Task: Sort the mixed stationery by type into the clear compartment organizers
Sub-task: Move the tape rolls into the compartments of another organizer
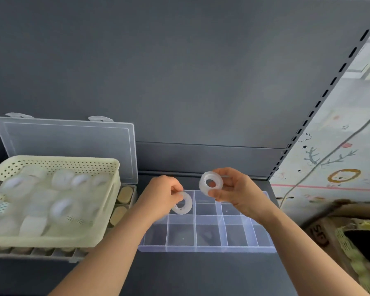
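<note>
Holding one translucent tape roll in each hand, I have both over the far row of the clear organizer [201,249], which sits on the dark surface [201,274].

My left hand [165,195] is the lower and nearer one. Its fingers [177,192] are pinched together on the top rim of the left tape roll [181,211], which hangs from them toward 4 o'clock. The roll is tilted, with its hole facing partly up at me. Its lower edge sits over the far-left compartment [181,218]; I cannot tell whether it touches the floor of that cell.

My right hand [235,189] is higher, its wrist coming in from 5 o'clock. The right fingers [219,196] clamp the right tape roll [219,180] at its edge, so the roll stands out toward 10 o'clock. Its flat face is turned to me, and it hovers above the next far compartment [205,207].

I judge the left roll goes down first, by lowering it and flattening the tilt so it lies inside the walls. The right roll is the same type, so it has to shift toward 9 o'clock to join it.

The cream basket [41,242] holding the rest of the rolls lies at 9 o'clock from the organizer, just beside my left forearm.
</note>
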Available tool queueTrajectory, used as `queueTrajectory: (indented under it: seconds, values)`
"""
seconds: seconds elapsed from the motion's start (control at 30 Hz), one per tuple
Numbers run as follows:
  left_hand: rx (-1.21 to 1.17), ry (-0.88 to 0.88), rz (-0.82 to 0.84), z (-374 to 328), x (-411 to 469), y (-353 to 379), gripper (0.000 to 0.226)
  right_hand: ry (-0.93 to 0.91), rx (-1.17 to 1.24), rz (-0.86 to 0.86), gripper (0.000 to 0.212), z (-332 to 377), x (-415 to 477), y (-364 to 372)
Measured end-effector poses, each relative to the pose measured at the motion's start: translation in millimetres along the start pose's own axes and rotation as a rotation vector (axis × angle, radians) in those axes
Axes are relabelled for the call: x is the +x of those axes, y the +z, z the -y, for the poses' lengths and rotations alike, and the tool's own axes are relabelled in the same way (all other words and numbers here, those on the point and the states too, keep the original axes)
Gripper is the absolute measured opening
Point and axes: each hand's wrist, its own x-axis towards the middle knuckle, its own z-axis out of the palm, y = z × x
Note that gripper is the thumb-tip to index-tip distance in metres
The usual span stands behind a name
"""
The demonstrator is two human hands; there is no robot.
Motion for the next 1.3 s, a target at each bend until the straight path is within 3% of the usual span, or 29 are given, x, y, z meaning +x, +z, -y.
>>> queueTrajectory:
  seconds: [0.23, 0.43, 0.63, 1.07, 1.3]
  values:
    - [0.116, 0.044, 0.005, -1.0, 7.1, 11.8, 0.013, -0.015, -0.021, 0.032, 0.043, -17.0, 7.7, -5.6]
    - [0.092, 0.058, -0.023, 4.8, 9.8, 15.8, 0.014, -0.082, -0.2, 0.053, 0.03, -19.4, 11.0, -6.1]
    - [0.143, 0.084, -0.222, 24.9, 0.9, 6.8, 0.018, -0.222, -0.394, 0.114, 0.022, -15.4, 17.7, 13.0]
    - [0.169, -0.011, -0.242, 53.6, -22.9, -5.0, 0.037, -0.209, -0.695, 0.159, 0.057, -18.6, 41.7, 57.8]
    - [0.14, -0.042, -0.254, 38.3, -29.6, -13.2, 0.039, -0.283, -0.704, 0.134, 0.053, -11.7, 38.5, 50.4]
